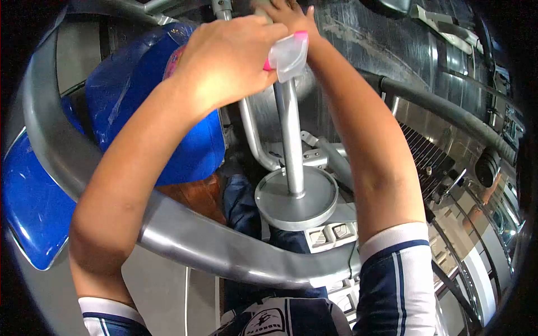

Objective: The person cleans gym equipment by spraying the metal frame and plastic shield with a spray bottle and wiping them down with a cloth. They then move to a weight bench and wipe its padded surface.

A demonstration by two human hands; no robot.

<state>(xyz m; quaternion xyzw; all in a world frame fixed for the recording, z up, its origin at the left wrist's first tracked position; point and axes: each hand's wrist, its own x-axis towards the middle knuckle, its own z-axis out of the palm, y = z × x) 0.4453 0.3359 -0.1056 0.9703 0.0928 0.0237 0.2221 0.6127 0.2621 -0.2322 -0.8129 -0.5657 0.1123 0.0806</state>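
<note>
My left hand [232, 59] is closed, its back toward me, above a silver upright post [288, 134]. A translucent plastic piece with pink edges [291, 57] sticks out from the closed fingers, close in front of my right wrist. Beyond it, at the top edge of the view, is my right hand [288, 18], with its fingers spread and partly cut off. A pale thing [261, 7] shows beside those fingers, too little of it to name. Below, the post rises from a round grey metal plate [266, 201] with a raised rim.
A thick grey curved tube [224, 246] crosses in front of my body. Blue padded seats [39, 207] stand at the left, one covered in clear plastic film. Metal frames and a dark ribbed part [426, 154] fill the right side. White moulded blocks [333, 235] lie below the plate.
</note>
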